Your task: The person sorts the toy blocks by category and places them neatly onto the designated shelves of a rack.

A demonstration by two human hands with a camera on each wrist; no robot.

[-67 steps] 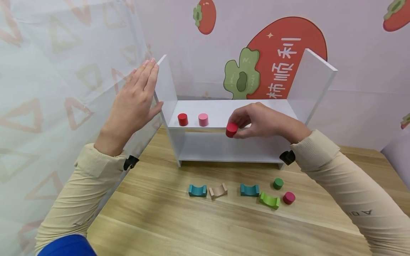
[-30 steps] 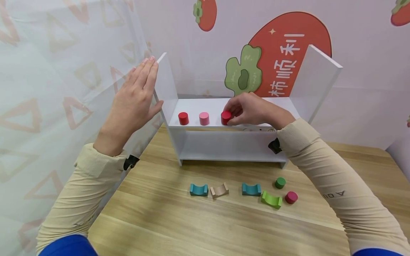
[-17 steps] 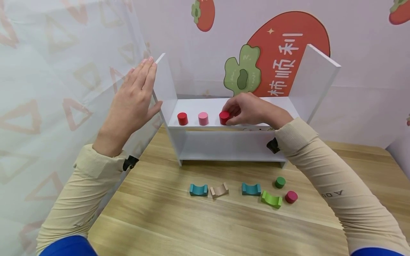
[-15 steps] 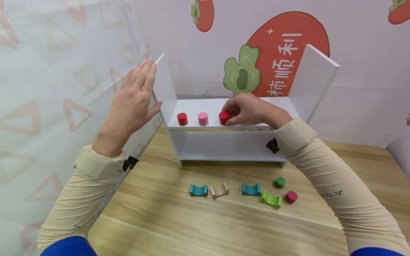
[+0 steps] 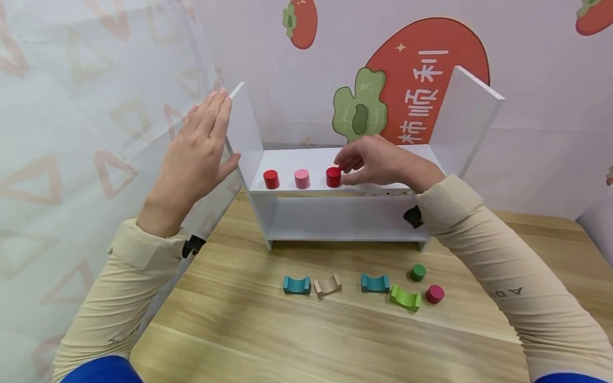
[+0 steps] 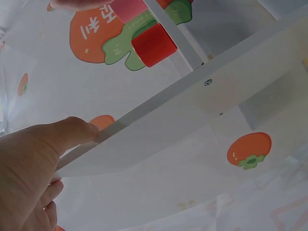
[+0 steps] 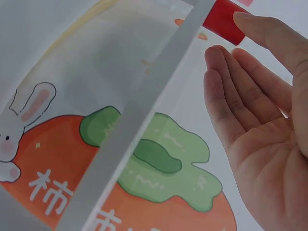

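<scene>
Three cylinder blocks stand in a row on the white shelf's point(image 5: 287, 158) upper board: a red block point(image 5: 271, 180) at left, a pink block point(image 5: 301, 179), and a deeper red block point(image 5: 333, 177). My right hand point(image 5: 378, 162) is just right of the deeper red one. In the right wrist view its thumb tip point(image 7: 243, 19) overlaps that block's point(image 7: 225, 21) edge, while the other fingers stand apart from it. My left hand point(image 5: 191, 154) lies with straight fingers along the shelf's left side panel point(image 5: 246, 133), thumb at its front edge.
On the wooden table point(image 5: 287, 340) before the shelf lie two teal curved blocks point(image 5: 297, 285), a beige curved block point(image 5: 328, 286), a lime curved block point(image 5: 405, 299), a green cylinder point(image 5: 418, 273) and a magenta cylinder point(image 5: 435, 294). A printed cloth backdrop point(image 5: 287, 106) hangs behind.
My right hand has carried the deeper red block up onto the upper board, set it right of the pink one and loosened its fingers from it. My left hand stays at the side panel.
</scene>
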